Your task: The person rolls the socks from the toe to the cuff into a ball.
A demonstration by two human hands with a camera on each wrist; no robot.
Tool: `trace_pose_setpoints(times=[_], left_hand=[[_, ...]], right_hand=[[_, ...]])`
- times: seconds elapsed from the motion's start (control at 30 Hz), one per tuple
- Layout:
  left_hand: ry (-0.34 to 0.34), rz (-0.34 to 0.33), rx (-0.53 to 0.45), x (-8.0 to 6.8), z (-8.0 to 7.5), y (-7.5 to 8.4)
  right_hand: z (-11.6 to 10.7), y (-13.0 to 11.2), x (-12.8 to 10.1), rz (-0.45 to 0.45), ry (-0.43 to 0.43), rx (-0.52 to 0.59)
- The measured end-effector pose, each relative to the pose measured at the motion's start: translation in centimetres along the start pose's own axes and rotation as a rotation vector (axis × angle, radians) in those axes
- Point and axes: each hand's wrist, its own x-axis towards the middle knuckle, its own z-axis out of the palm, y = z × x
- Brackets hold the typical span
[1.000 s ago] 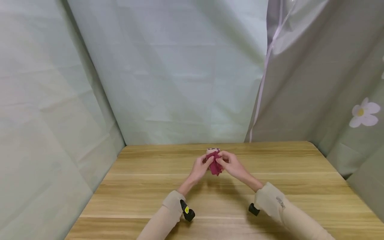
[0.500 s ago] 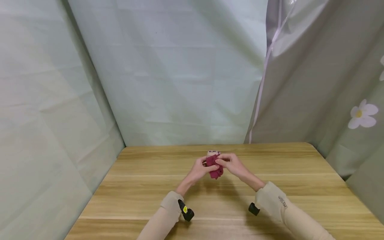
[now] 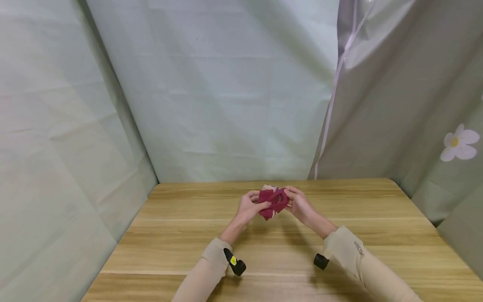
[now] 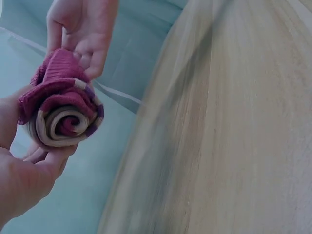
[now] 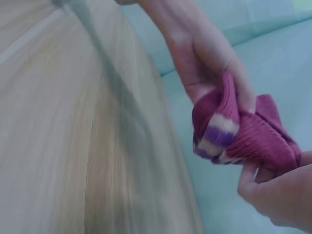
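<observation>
A rolled bundle of maroon knitted socks [image 3: 266,196], with cream and purple stripes, is held above the table between both hands. My left hand [image 3: 249,206] grips the roll from the left, thumb across its front. On the other side my right hand [image 3: 302,206] pinches the ribbed cuff and stretches it outward, so an opening shows in the fabric. Seen from the left wrist, the end of the sock roll [image 4: 68,119] forms a cream and maroon spiral. In the right wrist view the ribbed cuff [image 5: 265,146] is pulled taut toward the right fingers.
A wood-grain table [image 3: 181,235] lies beneath the hands. Pale green curtains [image 3: 211,92] hang behind and at the sides, close to the table's edges. Black wrist devices [image 3: 237,266] sit at both cuffs of the beige sleeves.
My right hand has shifted right and pulled the maroon cuff outward, widening it into an open loop. The left hand stays on the roll, which has tilted slightly.
</observation>
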Motion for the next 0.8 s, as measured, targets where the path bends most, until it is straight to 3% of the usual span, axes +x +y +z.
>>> trace_pose_setpoints(times=[0.1,0.2,0.37,0.5,0.63,0.8], left_hand=[[-0.057,-0.016,-0.001,-0.1,0.0,0.0],[-0.123,-0.023,0.033,0.0,0.0,-0.3],[-0.310,0.010,0.141,-0.5,-0.1,0.0],[-0.428,0.124,0.256,-0.7,0.3,0.4],[-0.460,0.236,0.330,-1.0,0.4,0.9],[-0.428,0.365,0.345,-1.7,0.6,1.1]], right_hand=[[-0.2,0.0,0.1,-0.032,-0.010,0.011],[-0.4,-0.1,0.1,-0.063,-0.020,-0.057],[-0.6,-0.2,-0.1,-0.092,0.005,-0.315],[-0.9,-0.4,0.1,-0.159,-0.016,-0.557],[-1.0,-0.8,0.3,-0.173,-0.081,-0.643],[-1.0,-1.6,0.2,-0.038,-0.165,-0.576]])
